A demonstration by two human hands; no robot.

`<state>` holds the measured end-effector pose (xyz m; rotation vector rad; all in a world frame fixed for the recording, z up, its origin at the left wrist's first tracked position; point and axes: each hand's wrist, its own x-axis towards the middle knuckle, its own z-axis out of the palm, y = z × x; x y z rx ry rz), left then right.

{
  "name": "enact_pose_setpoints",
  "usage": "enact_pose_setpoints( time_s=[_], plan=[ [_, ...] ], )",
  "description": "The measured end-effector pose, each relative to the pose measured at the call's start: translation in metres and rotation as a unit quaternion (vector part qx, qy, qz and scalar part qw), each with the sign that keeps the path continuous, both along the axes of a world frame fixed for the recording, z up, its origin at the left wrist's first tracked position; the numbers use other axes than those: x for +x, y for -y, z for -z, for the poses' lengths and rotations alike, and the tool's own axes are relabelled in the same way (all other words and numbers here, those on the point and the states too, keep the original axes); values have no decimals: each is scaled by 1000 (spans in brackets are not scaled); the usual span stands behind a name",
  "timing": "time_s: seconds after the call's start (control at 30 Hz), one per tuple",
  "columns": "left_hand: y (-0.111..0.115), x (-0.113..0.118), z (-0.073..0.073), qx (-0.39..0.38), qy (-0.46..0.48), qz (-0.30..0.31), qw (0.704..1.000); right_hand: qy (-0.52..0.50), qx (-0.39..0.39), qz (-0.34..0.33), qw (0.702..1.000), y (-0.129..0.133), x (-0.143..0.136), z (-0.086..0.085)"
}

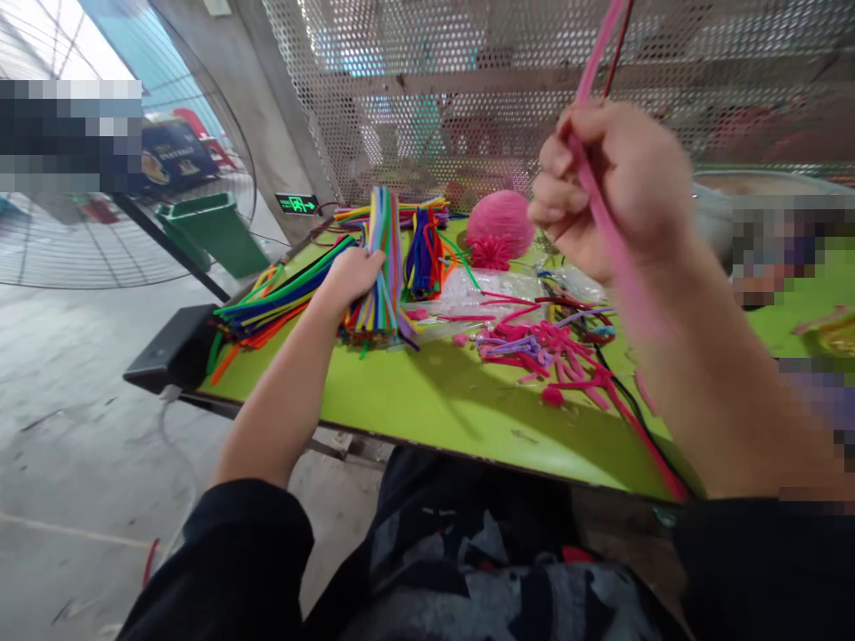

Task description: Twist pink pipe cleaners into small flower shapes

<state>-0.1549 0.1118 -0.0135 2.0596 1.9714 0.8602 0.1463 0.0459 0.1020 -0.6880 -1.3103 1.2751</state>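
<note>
My left hand point(356, 271) grips an upright bundle of multicoloured pipe cleaners point(384, 223), with the thumb across its front; the fingers behind are partly hidden. Raised over the right of the table, my right hand point(611, 178) is closed around a pink pipe cleaner point(601, 49), which sticks out above and below the fist and blurs at its lower end. A thin dark red strand point(618, 46) shows just behind it; whether the hand holds that too is unclear. Left of my left hand lies another pile of coloured pipe cleaners point(287, 298).
On the green table point(427, 401) are a pink yarn ball point(500, 223), a blue and orange bundle point(424, 258) and scattered pink and purple bent pieces point(534, 352). A black box point(175, 347) sits at the left corner. A large fan point(200, 133) and green bin point(210, 231) stand beyond.
</note>
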Motion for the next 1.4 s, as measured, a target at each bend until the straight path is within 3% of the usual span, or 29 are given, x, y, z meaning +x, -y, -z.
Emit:
enact_pose_setpoints(
  time_s=[0.1, 0.13, 0.2, 0.23, 0.3, 0.37, 0.43, 0.5, 0.6, 0.7, 0.8, 0.97, 1.2, 1.3, 1.4],
  plan=[
    [12, 8, -14, 48, -21, -70, 996, 94, -2, -9, 995, -1, 13, 18],
    [17, 17, -19, 92, -1, -57, 994, 132, 5, -12, 991, -1, 16, 25],
    [28, 43, -28, 153, 131, 46, 978, 174, 19, -10, 984, 1, 19, 41],
    [33, 59, -30, 136, 212, 138, 958, 177, 24, -4, 984, 3, 19, 48],
    [43, 95, -31, 80, 334, 311, 886, 160, 15, 2, 987, 11, 19, 59],
    [50, 127, -28, 102, 348, 399, 842, 160, -9, -11, 987, 21, 18, 70],
    [53, 146, -25, 151, 367, 391, 830, 178, -30, -26, 983, 31, 22, 79],
    [53, 151, -21, 170, 372, 349, 843, 209, -35, -37, 977, 40, 32, 89],
    [50, 141, -14, 171, 346, 277, 880, 296, 12, -35, 954, 49, 56, 102],
    [50, 132, -5, 133, 309, 244, 910, 328, 48, -25, 943, 52, 77, 109],
    [59, 134, 0, 104, 263, 266, 922, 259, 42, -7, 965, 48, 86, 110],
    [83, 147, -4, 122, 188, 324, 919, 113, 55, 65, 990, 41, 93, 107],
    [92, 145, -10, 116, 151, 374, 908, 111, 57, 74, 989, 47, 101, 103],
    [92, 143, -14, 60, 249, 358, 898, 109, 48, 78, 990, 49, 98, 104],
    [93, 143, -15, -31, 449, 325, 831, 106, 63, 117, 986, 53, 93, 106]
  ],
)
